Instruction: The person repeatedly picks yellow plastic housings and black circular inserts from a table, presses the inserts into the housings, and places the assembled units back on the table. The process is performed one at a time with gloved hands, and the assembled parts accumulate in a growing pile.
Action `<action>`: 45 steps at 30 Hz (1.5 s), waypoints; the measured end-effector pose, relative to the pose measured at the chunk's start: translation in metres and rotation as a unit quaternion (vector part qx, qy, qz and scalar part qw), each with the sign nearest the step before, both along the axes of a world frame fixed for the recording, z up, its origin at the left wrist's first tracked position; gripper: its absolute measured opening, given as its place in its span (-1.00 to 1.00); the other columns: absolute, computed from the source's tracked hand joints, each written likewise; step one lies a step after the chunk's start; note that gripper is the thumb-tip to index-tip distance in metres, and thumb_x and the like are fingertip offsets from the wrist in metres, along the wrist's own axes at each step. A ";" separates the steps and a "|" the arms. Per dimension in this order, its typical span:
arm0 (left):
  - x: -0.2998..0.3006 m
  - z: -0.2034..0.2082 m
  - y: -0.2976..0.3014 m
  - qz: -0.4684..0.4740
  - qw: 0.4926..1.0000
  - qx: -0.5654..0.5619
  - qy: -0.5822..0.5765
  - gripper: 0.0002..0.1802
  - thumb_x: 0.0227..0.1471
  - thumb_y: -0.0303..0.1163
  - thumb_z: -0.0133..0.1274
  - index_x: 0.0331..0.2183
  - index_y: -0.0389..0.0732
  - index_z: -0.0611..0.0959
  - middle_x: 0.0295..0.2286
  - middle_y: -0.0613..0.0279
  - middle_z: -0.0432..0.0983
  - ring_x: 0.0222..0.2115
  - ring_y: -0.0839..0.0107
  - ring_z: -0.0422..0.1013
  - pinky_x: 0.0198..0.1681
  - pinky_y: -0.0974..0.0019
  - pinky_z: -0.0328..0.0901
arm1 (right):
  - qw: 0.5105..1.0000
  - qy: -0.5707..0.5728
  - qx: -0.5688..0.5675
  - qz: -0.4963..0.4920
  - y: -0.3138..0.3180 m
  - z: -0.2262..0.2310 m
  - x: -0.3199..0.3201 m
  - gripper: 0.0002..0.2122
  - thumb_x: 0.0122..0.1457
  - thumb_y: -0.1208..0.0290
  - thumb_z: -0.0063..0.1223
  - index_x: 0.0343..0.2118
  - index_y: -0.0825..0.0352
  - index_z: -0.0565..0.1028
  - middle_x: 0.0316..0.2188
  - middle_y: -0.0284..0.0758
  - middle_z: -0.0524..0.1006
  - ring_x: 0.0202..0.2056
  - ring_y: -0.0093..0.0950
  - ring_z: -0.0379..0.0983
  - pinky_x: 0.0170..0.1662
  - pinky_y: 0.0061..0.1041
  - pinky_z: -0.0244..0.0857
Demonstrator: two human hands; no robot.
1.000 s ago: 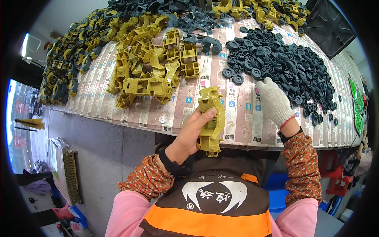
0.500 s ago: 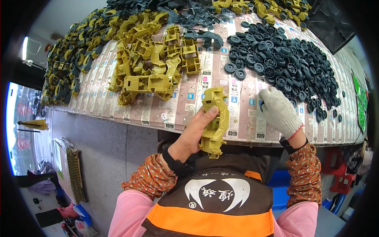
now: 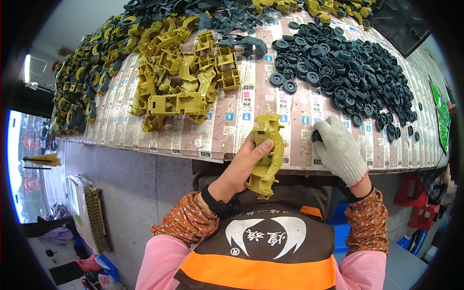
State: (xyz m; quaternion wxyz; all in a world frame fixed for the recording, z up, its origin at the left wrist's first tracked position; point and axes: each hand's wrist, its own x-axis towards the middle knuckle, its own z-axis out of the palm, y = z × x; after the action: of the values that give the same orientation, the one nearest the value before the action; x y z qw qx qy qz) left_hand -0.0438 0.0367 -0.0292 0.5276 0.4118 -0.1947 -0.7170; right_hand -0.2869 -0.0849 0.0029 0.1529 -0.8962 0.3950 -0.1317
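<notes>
Yellow frame (image 3: 274,158), lettered apron (image 3: 266,247), printed tabletop (image 3: 183,137)

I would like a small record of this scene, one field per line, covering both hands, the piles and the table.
Left hand: bare, gripping a yellow toy car body
Right hand: gloved, holding a dark wheel
Wheel pile: dark, on the table's right side
Yellow body pile: left of the wheel pile
Toy car heap: yellow and dark, at the table's far left
Table: covering printed with stripes and small marks
</notes>
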 end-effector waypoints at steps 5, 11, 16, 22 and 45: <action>-0.004 -0.004 0.002 -0.007 1.000 -0.001 -0.020 -0.37 0.35 -0.13 0.17 0.27 -0.12 0.30 -0.02 0.24 0.49 -0.09 0.48 0.53 -0.08 0.31 0.53 | 0.997 -0.016 0.068 -0.034 0.003 0.000 0.004 -0.75 0.12 0.51 0.23 -0.16 0.36 0.46 -0.25 -0.04 0.51 -0.20 -0.01 0.52 -0.12 -0.12 0.42; -0.018 -0.004 0.006 -0.025 0.997 -0.037 -0.064 -0.29 0.34 -0.20 0.19 0.30 -0.14 0.19 0.08 0.19 0.42 0.05 0.44 0.43 0.10 0.28 0.43 | 0.889 -0.287 0.330 -0.137 0.033 0.011 0.040 -0.80 0.28 0.50 0.18 -0.12 0.40 0.43 -0.29 -0.16 0.59 -0.28 -0.34 0.63 -0.21 -0.34 0.48; -0.022 -0.013 0.008 -0.022 0.986 -0.079 -0.145 -0.17 0.34 -0.26 0.18 0.36 -0.16 0.01 0.12 0.13 0.35 0.13 0.39 0.34 0.20 0.25 0.32 | 0.873 -0.360 0.293 -0.152 0.049 -0.011 0.045 -0.70 0.29 0.57 0.14 0.07 0.43 0.49 -0.18 -0.17 0.62 -0.18 -0.41 0.61 -0.08 -0.40 0.49; -0.025 -0.015 0.009 -0.030 0.973 -0.109 -0.200 -0.12 0.35 -0.29 0.15 0.37 -0.18 -0.09 0.12 0.07 0.34 0.14 0.35 0.33 0.23 0.22 0.29 | 0.895 -0.366 0.216 -0.135 0.058 -0.012 0.045 -0.68 0.30 0.58 0.11 0.10 0.45 0.50 -0.17 -0.15 0.63 -0.14 -0.40 0.62 -0.02 -0.39 0.49; -0.005 0.006 0.010 -0.150 0.841 -0.172 -0.490 -0.11 0.26 -0.31 0.21 0.33 -0.12 -0.04 0.04 -0.31 0.46 0.01 -0.28 0.52 0.08 -0.05 0.41 | 0.957 -0.182 0.215 -0.068 0.042 0.021 0.045 -0.82 0.10 0.56 0.05 -0.23 0.44 0.55 -0.42 0.01 0.57 -0.35 0.07 0.57 -0.26 -0.10 0.44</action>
State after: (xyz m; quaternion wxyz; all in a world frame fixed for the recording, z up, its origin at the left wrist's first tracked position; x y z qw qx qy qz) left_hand -0.0488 0.0470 -0.0227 0.3120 0.5779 -0.6075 -0.4469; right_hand -0.2423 -0.0432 0.0236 0.4022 -0.7741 0.4394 -0.2142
